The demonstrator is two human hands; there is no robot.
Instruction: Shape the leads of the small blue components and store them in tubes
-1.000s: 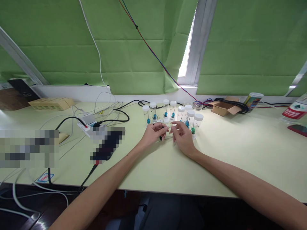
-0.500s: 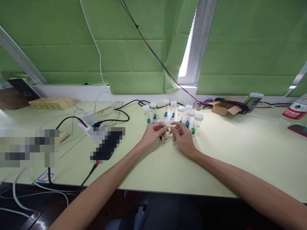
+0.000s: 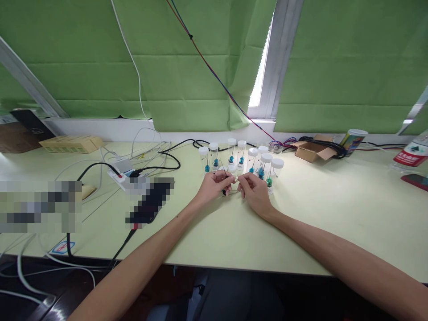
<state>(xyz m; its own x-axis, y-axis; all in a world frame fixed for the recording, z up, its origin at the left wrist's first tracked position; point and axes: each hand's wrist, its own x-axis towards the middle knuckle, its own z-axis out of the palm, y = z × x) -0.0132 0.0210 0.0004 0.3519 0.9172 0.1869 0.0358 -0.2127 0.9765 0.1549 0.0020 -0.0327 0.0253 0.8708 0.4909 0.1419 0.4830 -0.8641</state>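
Observation:
My left hand (image 3: 214,187) is closed in a pinch above the middle of the table. A thin dark wire (image 3: 222,166) rises from its fingers, and a small black piece (image 3: 224,192) shows just under them. Its fingertips almost meet those of my right hand (image 3: 256,191), also pinched, on something pale and too small to make out. Beyond both hands stand several clear vials (image 3: 231,152) with white caps, most with a blue part and thin wires inside. The vial (image 3: 269,182) beside my right hand has a green part; fingers hide the lower part of some vials.
A power strip (image 3: 129,182) with tangled cables and a blurred-out dark device (image 3: 152,203) lie to the left. An open cardboard box (image 3: 310,151) with black cable, a patterned can (image 3: 354,141) and a red-labelled bottle (image 3: 413,154) stand at the right. The table edge (image 3: 240,268) runs in front.
My right thumb and fingers have drawn together into a tighter pinch, near my left fingertips. My left hand and the vials have stayed in place.

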